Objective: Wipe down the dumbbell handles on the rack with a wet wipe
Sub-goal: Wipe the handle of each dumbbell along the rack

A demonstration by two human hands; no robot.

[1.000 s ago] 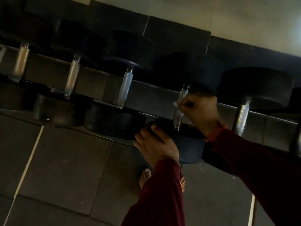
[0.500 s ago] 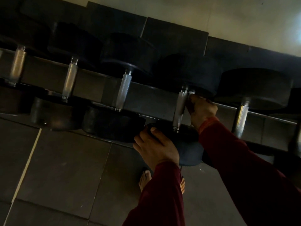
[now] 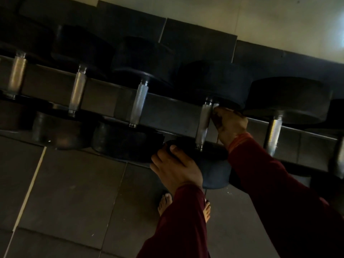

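Several black dumbbells with knurled steel handles lie in a row on a dark rack. My left hand grips the near weight head of the fourth dumbbell. My right hand is curled against the right side of that dumbbell's handle, near its top. A small white corner of the wet wipe shows at my fingertips; the remainder is hidden in the hand. Handles stand free at the left and at the right.
Dark rubber floor tiles with a pale seam line spread below the rack. My bare feet stand under my left arm. A dark padded panel and a pale wall rise behind the rack.
My right hand slid off the front of the handle to its right side and up toward the far head. The handle is now uncovered. My left hand stayed on the near head.
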